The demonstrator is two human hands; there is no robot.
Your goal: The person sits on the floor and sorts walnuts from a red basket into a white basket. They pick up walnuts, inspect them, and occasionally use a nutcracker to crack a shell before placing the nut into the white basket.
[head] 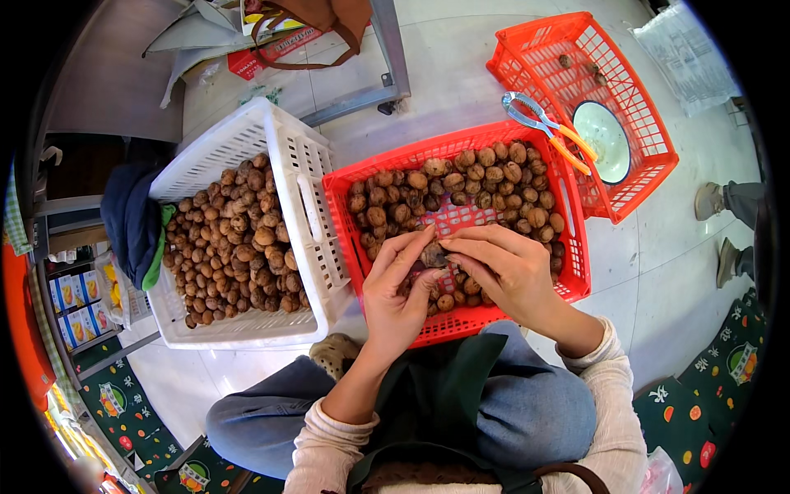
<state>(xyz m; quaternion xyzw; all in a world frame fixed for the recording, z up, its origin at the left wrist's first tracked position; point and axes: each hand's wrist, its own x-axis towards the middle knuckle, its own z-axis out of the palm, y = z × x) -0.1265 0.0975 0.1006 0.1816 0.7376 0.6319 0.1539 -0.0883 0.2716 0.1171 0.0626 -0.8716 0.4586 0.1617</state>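
Observation:
My left hand and my right hand meet over the near part of a red plastic crate of walnuts. Between their fingertips they pinch one walnut, dark on its right side. Around it in the crate lie many whole walnuts, and the crate's perforated floor shows in the middle. To the left, a white plastic crate holds a large heap of walnuts. Metal pliers with orange handles rest across the rims of the two red crates.
A second red crate at the right holds a pale enamel bowl and several walnuts. Dark blue cloth hangs over the white crate's left edge. A metal table leg and a brown bag are beyond. Another person's shoes stand at right.

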